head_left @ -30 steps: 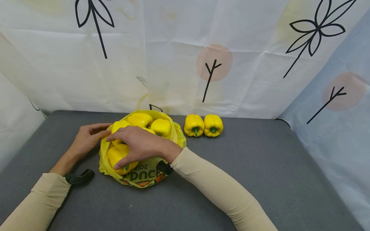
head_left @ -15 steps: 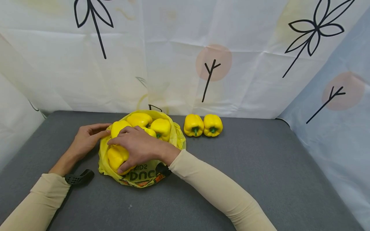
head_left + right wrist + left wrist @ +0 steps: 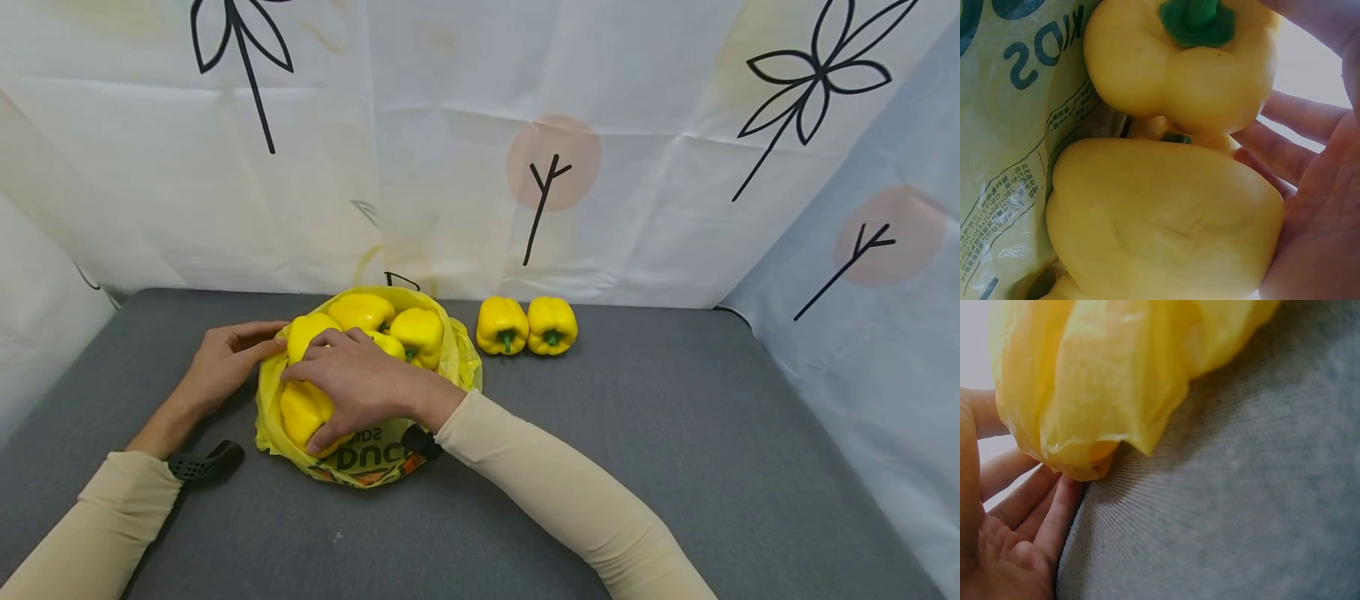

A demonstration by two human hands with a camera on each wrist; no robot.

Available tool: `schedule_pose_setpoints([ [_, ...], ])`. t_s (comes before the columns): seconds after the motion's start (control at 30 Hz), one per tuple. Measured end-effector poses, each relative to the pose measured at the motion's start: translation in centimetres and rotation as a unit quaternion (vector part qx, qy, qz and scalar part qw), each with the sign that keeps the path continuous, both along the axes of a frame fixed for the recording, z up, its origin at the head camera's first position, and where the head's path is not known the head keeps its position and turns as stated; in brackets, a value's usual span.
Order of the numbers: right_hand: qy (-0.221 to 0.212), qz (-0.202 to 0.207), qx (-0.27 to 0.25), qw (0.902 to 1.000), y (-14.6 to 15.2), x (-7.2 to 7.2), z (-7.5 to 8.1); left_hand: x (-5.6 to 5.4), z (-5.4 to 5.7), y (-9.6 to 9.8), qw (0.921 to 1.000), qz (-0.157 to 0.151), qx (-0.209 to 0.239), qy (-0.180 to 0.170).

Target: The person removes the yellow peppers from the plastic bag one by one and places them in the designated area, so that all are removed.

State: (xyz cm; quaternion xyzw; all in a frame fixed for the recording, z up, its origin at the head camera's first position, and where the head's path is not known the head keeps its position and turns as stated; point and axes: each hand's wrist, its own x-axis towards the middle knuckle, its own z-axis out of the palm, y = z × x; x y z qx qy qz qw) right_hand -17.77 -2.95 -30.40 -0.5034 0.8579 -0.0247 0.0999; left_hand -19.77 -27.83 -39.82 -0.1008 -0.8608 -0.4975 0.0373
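A yellow plastic bag (image 3: 463,360) with dark printing stands open on the left part of the table, full of yellow bell peppers (image 3: 362,312). At its left rim my left hand (image 3: 223,367) holds the plastic between thumb and fingers; in the left wrist view the fingertips go out of sight behind the yellow bag (image 3: 1110,381). My right hand (image 3: 367,379) reaches over the bag and grips the front-left bell pepper (image 3: 303,412), thumb on the near side. The right wrist view shows this pepper (image 3: 1179,75) by its green stem, above another bell pepper (image 3: 1166,219).
Two more yellow bell peppers (image 3: 503,326) lie side by side on the grey table (image 3: 637,433), right of the bag near the back edge. A white patterned cloth (image 3: 442,200) hangs behind the table. A black band (image 3: 206,461) is on the left wrist.
The right hand's thumb and fingers have closed around the front-left bell pepper, with the hand shifting slightly. The left hand stays at the bag's rim.
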Motion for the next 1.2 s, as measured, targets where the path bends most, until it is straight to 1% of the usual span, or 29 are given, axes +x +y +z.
schedule_pose_setpoints([
  [0.23, 0.004, -0.008, 0.013, 0.9999, -0.14, 0.01, -0.10, 0.04, -0.02, -0.01, 1.0000, 0.000, 0.002, -0.001],
  [0.63, 0.013, -0.010, 0.015, 0.9997, -0.36, 0.11, -0.11, 0.07, 0.05, 0.01, 1.0000, 0.001, 0.004, 0.001],
  [0.83, 0.032, -0.010, 0.034, 0.9989, -0.46, 0.30, -0.08, 0.04, 0.06, 0.09, 1.0000, 0.001, 0.004, 0.005],
  [0.97, 0.034, -0.014, 0.046, 0.9983, -0.55, 0.45, -0.12, 0.02, 0.04, 0.07, 1.0000, 0.001, 0.001, 0.005],
  [1.2, 0.030, -0.015, 0.038, 0.9987, -0.47, 0.52, -0.14, 0.04, 0.00, 0.04, 1.0000, 0.000, 0.002, 0.002],
])
